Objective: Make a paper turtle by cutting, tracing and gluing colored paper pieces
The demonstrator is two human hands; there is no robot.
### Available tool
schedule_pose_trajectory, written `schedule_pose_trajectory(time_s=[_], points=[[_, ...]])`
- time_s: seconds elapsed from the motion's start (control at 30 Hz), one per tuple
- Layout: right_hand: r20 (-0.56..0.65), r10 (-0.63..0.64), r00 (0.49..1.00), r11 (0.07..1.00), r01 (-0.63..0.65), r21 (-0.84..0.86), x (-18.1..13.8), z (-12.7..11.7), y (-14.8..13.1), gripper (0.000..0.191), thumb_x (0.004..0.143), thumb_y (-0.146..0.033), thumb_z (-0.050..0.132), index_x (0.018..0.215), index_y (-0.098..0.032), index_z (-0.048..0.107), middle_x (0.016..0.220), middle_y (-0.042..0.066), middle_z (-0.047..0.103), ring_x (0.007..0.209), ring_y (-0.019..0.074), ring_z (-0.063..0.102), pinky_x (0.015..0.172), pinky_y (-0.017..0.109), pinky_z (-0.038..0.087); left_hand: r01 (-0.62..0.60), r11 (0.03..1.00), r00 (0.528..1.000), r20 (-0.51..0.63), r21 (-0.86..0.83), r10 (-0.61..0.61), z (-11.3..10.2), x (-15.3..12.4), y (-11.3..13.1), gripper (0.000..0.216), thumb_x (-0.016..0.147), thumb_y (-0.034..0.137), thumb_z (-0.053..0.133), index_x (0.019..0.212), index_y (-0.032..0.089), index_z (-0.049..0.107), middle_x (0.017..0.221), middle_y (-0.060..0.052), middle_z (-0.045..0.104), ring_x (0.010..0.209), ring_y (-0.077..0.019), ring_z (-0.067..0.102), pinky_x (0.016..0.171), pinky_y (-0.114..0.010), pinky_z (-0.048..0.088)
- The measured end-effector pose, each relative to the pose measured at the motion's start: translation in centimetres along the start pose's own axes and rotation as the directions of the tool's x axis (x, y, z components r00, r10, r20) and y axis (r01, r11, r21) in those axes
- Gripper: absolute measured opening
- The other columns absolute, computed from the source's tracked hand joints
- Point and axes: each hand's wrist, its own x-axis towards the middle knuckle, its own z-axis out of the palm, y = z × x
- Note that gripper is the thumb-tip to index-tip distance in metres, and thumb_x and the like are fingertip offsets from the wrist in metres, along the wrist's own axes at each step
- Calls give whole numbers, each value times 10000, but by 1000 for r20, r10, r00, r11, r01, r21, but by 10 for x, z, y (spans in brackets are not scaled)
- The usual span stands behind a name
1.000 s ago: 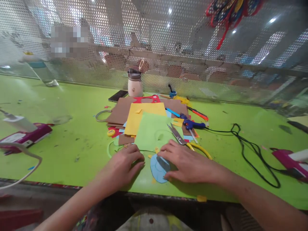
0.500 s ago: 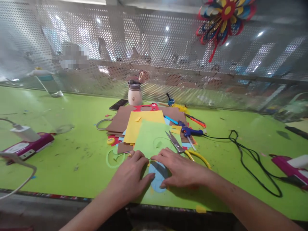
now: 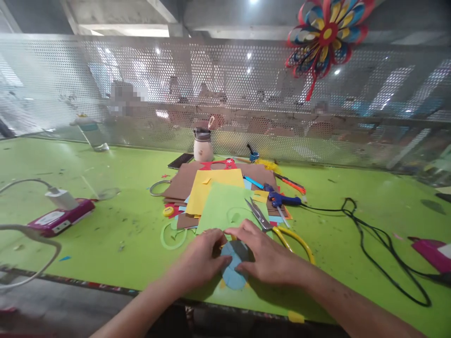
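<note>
A rounded light-blue foam cutout (image 3: 233, 270) lies near the front edge of the green table (image 3: 116, 234). My left hand (image 3: 202, 260) rests on its left side with fingers curled down onto it. My right hand (image 3: 266, 256) presses on its right side, fingers spread flat. Just beyond my fingertips lies a light-green foam sheet (image 3: 221, 206) on top of yellow (image 3: 211, 185) and brown (image 3: 183, 180) sheets. Yellow-handled scissors (image 3: 273, 223) lie shut beside my right hand.
A blue glue gun (image 3: 282, 199) with a black cord (image 3: 373, 239) lies right of the sheets. A small jar (image 3: 203, 145) and a phone (image 3: 180, 160) stand behind them. Pink devices sit at far left (image 3: 59, 218) and far right (image 3: 431, 249). A perforated metal screen (image 3: 225, 94) closes the back; a paper pinwheel (image 3: 326, 35) hangs on it.
Both hands have drawn closer together over the blue cutout. The head has tilted up, so the table sits lower in view and the pinwheel is fully visible.
</note>
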Motion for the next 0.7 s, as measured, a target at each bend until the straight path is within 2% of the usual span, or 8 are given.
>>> schedule_pose_trajectory(time_s=[0.1, 0.17, 0.23, 0.33, 0.47, 0.5, 0.6, 0.7], points=[[-134, 9, 991, 996, 4, 94, 2, 2, 4, 651, 725, -169, 677, 1332, -242, 456, 1137, 79, 504, 1062, 230, 510, 948, 385, 412, 35, 992, 999, 29, -117, -31, 1, 3, -3, 142, 649, 183, 599, 728, 194, 482, 582, 72, 419, 554, -126, 395, 527, -260, 300], [-189, 68, 980, 978, -28, 208, 3, 2, 7, 711, 705, -129, 676, 1355, -262, 421, 1091, 54, 549, 982, 201, 535, 899, 360, 430, 43, 979, 999, 27, -199, -38, 1, 5, -3, 177, 624, 180, 614, 740, 190, 481, 578, 82, 417, 555, -116, 400, 521, -244, 305], [-152, 141, 978, 923, -75, 377, 5, 4, 9, 741, 705, -108, 659, 1373, -276, 387, 971, 14, 584, 843, 166, 552, 786, 319, 457, 44, 962, 999, 11, -270, -42, 0, 5, -1, 186, 620, 187, 621, 743, 188, 481, 587, 82, 427, 563, -110, 403, 525, -235, 308], [-66, 186, 980, 775, -105, 623, 8, 6, 11, 697, 726, -109, 636, 1363, -258, 395, 785, -44, 544, 677, 124, 527, 627, 254, 436, 46, 927, 999, -6, -371, -52, 0, 4, 0, 260, 625, 206, 638, 854, 175, 518, 590, 87, 432, 569, -106, 415, 533, -229, 318], [-94, 235, 967, 693, -99, 714, 11, 9, 12, 599, 728, -145, 677, 1290, -218, 484, 703, -60, 519, 643, 121, 534, 597, 244, 432, 99, 868, 995, 36, -487, -93, 0, 3, -7, 473, 666, 323, 656, 1079, 135, 522, 564, 83, 454, 527, -110, 453, 514, -229, 351], [-101, 249, 963, 680, -99, 727, 12, 10, 12, 578, 730, -162, 688, 1274, -211, 499, 719, -49, 544, 662, 130, 553, 613, 254, 448, 119, 856, 993, 57, -503, -104, 0, 3, -9, 449, 683, 369, 646, 1045, 121, 551, 561, 66, 479, 510, -111, 464, 507, -234, 363], [-117, 292, 949, 617, -94, 781, 13, 12, 12, 531, 713, -226, 734, 1207, -189, 543, 812, 3, 630, 753, 171, 614, 696, 305, 493, 154, 842, 988, 89, -517, -126, -2, 2, -14, 371, 711, 473, 610, 768, 107, 630, 547, -5, 548, 464, -116, 482, 485, -250, 385], [-133, 314, 940, 579, -78, 812, 15, 11, 12, 403, 690, -313, 769, 1042, -177, 627, 770, 13, 668, 763, 190, 640, 726, 323, 505, 124, 854, 992, 37, -505, -122, -5, 1, -10, 352, 713, 466, 613, 664, 119, 642, 547, -24, 569, 463, -119, 480, 483, -252, 386]])
